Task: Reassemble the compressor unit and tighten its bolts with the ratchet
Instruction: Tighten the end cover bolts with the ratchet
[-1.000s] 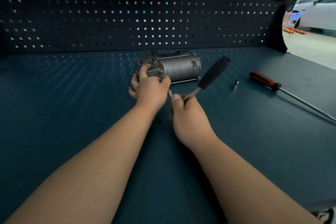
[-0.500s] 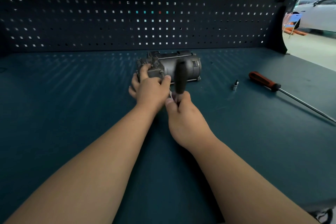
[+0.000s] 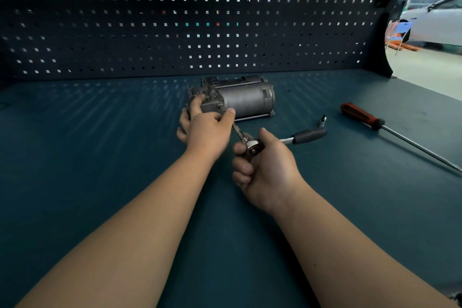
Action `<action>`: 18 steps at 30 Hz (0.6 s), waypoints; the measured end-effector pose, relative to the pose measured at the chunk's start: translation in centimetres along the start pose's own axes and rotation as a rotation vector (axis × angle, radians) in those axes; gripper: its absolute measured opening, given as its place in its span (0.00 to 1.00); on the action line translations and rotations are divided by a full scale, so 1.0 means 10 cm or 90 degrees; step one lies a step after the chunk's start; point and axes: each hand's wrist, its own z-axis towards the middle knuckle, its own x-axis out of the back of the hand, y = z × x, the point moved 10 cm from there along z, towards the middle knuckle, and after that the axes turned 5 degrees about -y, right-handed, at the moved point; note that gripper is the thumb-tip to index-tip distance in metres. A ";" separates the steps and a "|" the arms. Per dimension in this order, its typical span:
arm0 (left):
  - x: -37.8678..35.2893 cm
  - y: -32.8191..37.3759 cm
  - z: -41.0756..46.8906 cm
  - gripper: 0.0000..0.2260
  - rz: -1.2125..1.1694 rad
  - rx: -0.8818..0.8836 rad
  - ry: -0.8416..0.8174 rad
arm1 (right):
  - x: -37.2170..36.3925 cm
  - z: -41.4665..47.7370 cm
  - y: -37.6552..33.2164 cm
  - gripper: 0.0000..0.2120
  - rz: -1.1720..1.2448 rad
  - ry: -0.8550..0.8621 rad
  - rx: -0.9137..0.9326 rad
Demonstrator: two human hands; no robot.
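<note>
The grey metal compressor unit (image 3: 246, 100) lies on its side in the middle of the dark bench. My left hand (image 3: 207, 130) grips its near-left end block, thumb by a bolt on the front face. My right hand (image 3: 265, 170) is curled round the head of the ratchet (image 3: 255, 145). The ratchet's extension bar runs up-left to the bolt under my left thumb. Its black handle (image 3: 308, 135) points right, low over the bench.
A small loose socket bit (image 3: 322, 121) stands on the bench right of the compressor. A red-handled screwdriver (image 3: 362, 116) with a long shaft lies farther right. A dark pegboard wall (image 3: 200, 20) closes the back. The bench edge is at the far right.
The ratchet handle swung from up-right, through upright, down to the right. My right hand turned with it and slid a little toward me. My left hand kept its grip on the compressor.
</note>
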 end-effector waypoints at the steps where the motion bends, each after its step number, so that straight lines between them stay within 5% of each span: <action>1: 0.01 0.00 0.00 0.20 -0.005 0.001 0.001 | 0.00 0.00 0.01 0.14 0.009 -0.001 -0.005; 8: 0.03 -0.01 0.01 0.20 -0.017 0.019 0.014 | 0.02 -0.01 -0.01 0.14 -0.065 0.011 0.014; 15: 0.10 -0.09 0.04 0.06 -0.068 0.015 0.060 | -0.32 -0.21 -0.25 0.12 -1.092 0.072 0.318; 18: 0.03 -0.06 0.05 0.14 -0.013 0.001 0.018 | -0.40 -0.23 -0.24 0.15 -1.238 0.114 0.365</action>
